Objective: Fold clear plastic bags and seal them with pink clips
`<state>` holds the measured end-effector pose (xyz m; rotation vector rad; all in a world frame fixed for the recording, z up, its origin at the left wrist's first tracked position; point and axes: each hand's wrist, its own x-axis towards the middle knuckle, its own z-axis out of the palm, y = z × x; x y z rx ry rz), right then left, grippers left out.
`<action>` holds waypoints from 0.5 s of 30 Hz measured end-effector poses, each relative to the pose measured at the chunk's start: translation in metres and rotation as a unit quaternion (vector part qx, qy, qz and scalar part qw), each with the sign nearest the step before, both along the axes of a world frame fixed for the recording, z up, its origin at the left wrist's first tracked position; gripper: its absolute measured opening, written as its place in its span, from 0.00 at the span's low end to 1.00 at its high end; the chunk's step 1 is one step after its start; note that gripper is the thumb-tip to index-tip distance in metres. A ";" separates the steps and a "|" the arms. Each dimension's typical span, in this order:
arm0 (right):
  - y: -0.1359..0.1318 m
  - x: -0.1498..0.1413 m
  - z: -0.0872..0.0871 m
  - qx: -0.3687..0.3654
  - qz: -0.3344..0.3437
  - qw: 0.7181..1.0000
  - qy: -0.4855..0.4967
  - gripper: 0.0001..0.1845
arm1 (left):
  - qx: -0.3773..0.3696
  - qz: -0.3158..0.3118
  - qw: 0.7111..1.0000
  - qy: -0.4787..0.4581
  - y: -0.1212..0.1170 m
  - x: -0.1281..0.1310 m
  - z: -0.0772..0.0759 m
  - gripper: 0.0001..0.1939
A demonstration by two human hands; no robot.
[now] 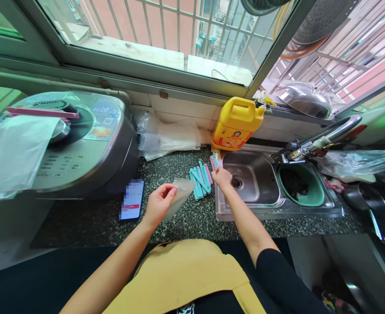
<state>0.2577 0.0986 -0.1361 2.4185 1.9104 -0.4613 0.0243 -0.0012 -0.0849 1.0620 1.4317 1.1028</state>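
My left hand [161, 204] pinches a small translucent plastic bag [181, 196] by its edge, holding it over the dark speckled counter [171, 168]. At the sink's left rim, my right hand [222, 178] has its fingers closed on a pink bag clip [212, 163]; a teal strip shows right beside it, and their lower ends are hidden by the fingers. Between the two hands lies a loose pile of teal and pink bag clips [199, 181]. To the left of my left hand, a phone [132, 199] rests on the counter with its screen lit and partly blurred.
A rice cooker [114, 150] stands on the left, with a clipped plastic bag [24, 148] on its lid. Clear bags [173, 137] lie by the wall. A yellow jug [236, 124] stands behind the steel sink [254, 185], which holds a green basin [313, 187] under the faucet [313, 146].
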 end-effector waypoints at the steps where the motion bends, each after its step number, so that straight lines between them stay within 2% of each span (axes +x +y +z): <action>1: -0.005 0.000 0.004 0.029 0.004 0.999 0.035 0.14 | 0.003 0.001 1.000 0.004 0.000 0.000 0.000 0.17; 3: -0.018 -0.002 0.012 0.099 0.020 0.977 0.187 0.12 | 0.009 0.005 1.000 0.012 0.001 -0.001 0.001 0.17; 5: -0.032 -0.009 0.019 0.129 0.041 0.926 0.354 0.12 | 0.015 0.003 1.000 0.016 0.001 -0.001 0.002 0.17; 7: -0.044 -0.019 0.027 0.137 0.066 0.883 0.443 0.14 | 0.022 -0.006 1.000 0.016 0.001 0.000 0.002 0.16; 10: -0.057 -0.034 0.043 0.161 0.116 0.859 0.472 0.12 | 0.034 -0.021 0.999 0.012 0.000 0.002 0.004 0.14; 15: -0.068 -0.051 0.066 0.172 0.218 0.844 0.458 0.09 | 0.057 -0.041 0.997 0.011 -0.002 0.003 0.007 0.13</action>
